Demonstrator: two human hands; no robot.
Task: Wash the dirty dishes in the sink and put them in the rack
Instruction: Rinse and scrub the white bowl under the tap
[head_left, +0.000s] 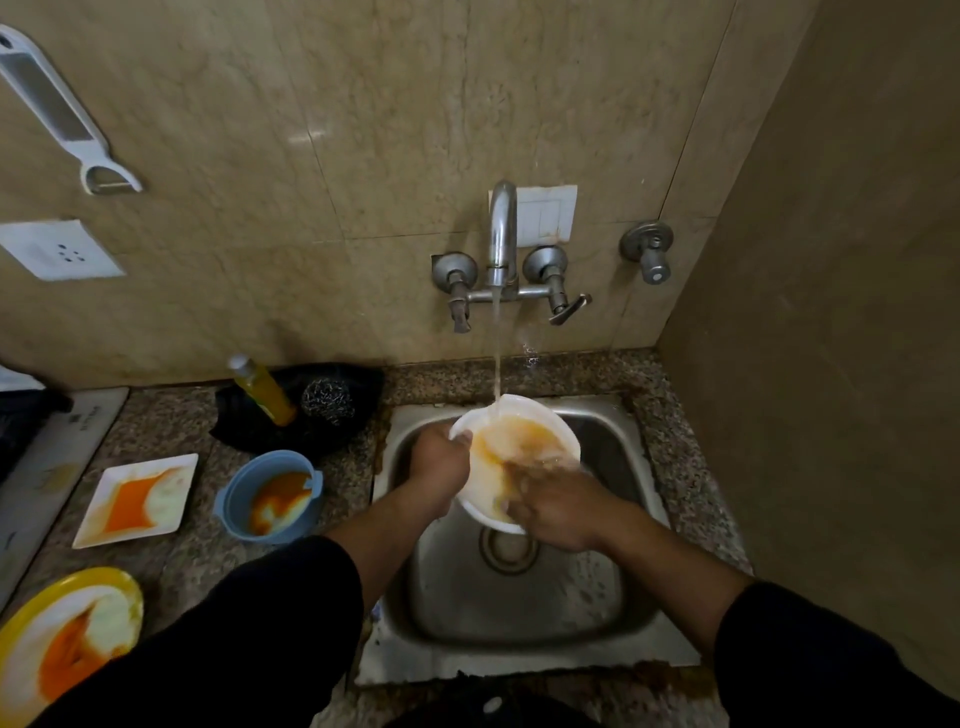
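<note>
Pinching with left hand (439, 460) fingers (462, 440) the left rim of a tilted white plate (519, 431); pressing right hand (550, 506) fingers, laid flat and blurred, on its orange-smeared inside. Holding it over the steel sink (519, 613), under running water from the tap (501, 234). Leftward on the tabletop (171, 421), orange-stained: yellow-rimmed plate (67, 629), square plate (137, 499), blue bowl (270, 496).

This is a home kitchen: a steel sink (519, 608) set in a speckled stone counter (166, 431), a tap (503, 234) on the tiled wall (363, 130) running above it, a soap bottle (265, 392) and a sauce-smeared square plate (136, 500) to its left.
</note>
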